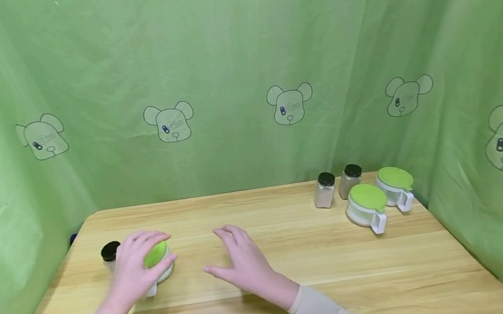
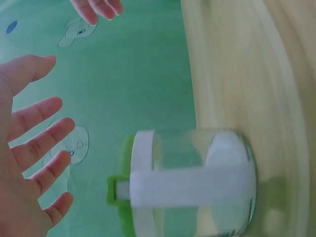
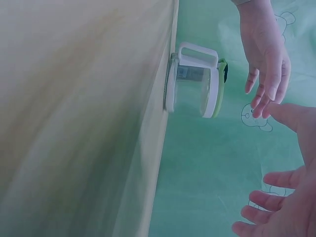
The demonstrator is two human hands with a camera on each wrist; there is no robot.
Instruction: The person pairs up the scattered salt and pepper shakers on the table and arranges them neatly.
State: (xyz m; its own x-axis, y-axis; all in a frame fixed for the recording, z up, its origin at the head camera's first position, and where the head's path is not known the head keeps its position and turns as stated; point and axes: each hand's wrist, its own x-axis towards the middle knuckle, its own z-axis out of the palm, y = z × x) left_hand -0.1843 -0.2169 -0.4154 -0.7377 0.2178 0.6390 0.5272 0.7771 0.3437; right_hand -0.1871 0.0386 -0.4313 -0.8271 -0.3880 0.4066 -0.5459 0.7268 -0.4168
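My left hand [image 1: 135,268] hovers with spread, bent fingers in front of a glass seasoning jar [image 1: 165,272] with a green lid and white handle, hiding much of it in the head view. The left wrist view shows that jar [image 2: 187,182] standing on the table, its handle towards the camera and apart from the fingers. Beside it on the left stands a shaker bottle [image 1: 110,252] with a black cap, partly behind the hand. Over the middle of the table my right hand [image 1: 245,262] is held with fingers and thumb apart, nothing between them.
At the back right of the wooden table [image 1: 270,312] stand two black-capped shaker bottles [image 1: 324,191] and two green-lidded jars [image 1: 365,207] with white handles. A green curtain [image 1: 218,40] with bear-head prints surrounds the table at the back and sides.
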